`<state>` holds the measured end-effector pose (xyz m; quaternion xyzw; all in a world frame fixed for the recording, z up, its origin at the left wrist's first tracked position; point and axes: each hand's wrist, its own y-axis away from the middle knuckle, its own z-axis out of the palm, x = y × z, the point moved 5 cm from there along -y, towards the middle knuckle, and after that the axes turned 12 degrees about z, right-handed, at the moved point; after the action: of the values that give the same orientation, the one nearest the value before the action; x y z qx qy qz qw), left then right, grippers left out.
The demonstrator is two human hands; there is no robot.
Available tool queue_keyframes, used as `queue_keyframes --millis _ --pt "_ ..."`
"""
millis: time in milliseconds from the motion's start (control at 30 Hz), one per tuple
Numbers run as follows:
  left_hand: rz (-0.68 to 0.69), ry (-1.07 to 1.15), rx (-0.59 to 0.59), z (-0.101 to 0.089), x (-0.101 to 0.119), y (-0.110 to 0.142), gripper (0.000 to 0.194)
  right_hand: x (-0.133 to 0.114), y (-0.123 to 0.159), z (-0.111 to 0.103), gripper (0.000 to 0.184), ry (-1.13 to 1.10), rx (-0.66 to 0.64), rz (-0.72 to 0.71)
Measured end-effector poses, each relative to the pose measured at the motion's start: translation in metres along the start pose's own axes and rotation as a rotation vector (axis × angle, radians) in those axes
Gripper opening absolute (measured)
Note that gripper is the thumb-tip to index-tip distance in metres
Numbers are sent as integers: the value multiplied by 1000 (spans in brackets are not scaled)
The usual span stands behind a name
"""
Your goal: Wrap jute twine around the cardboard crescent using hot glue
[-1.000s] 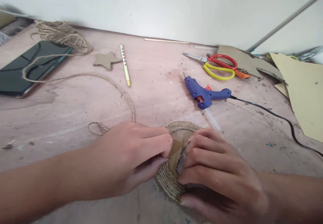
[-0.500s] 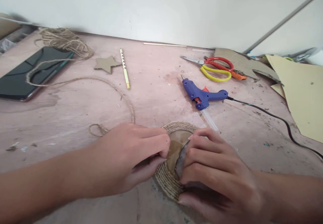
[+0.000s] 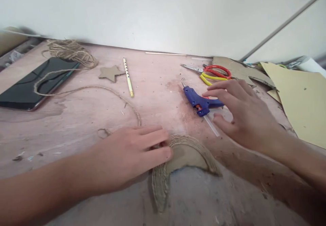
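The table (image 3: 155,104) runs back to its far edge at a pale wall, with a dark-screened phone (image 3: 25,87) beside its left edge. The left hand (image 3: 132,148) bends its fingers over the left arm of the crescent (image 3: 187,158), mid-width on the table's nearer part; whether they pinch anything underneath is hidden. The right hand (image 3: 241,110) is open, fingers and thumb spread about the handle of the glue gun (image 3: 192,97); contact is unclear. To work well, the left fingers should press the crescent flat so its wound rows sit tight, and the right should take the gun by the handle, clear of its metal tip. Twine (image 3: 72,51) is heaped at the far left corner, scissors (image 3: 217,70) lie towards the far edge, right of centre, and a star (image 3: 109,74) lies beside a patterned pencil (image 3: 128,78). No brand, label or writing is legible.
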<state>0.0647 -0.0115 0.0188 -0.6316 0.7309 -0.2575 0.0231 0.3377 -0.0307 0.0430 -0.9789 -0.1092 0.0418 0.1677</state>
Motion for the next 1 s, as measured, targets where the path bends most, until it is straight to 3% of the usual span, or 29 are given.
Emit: queue_keyframes --millis 100,200,333,433,533,733,1000 --pt "-3 -41 25 -2 -6 6 37 35 -10 18 43 63 -122 -4" --pt "-21 -1 70 -3 -6 7 30 48 -8 29 45 73 -158 10" --pt "-107 163 118 -8 -6 4 24 41 -8 33 51 26 -133 16" --pt "-131 226 134 -11 -5 4 25 35 -11 28 36 -48 -57 43" --pt "-128 226 119 -11 -6 7 14 32 -12 17 22 -127 56 69" --pt "-96 140 134 -9 -5 11 12 27 -6 4 22 -313 126 94" --pt "-71 122 156 -11 -4 7 18 26 11 -2 28 -406 173 276"
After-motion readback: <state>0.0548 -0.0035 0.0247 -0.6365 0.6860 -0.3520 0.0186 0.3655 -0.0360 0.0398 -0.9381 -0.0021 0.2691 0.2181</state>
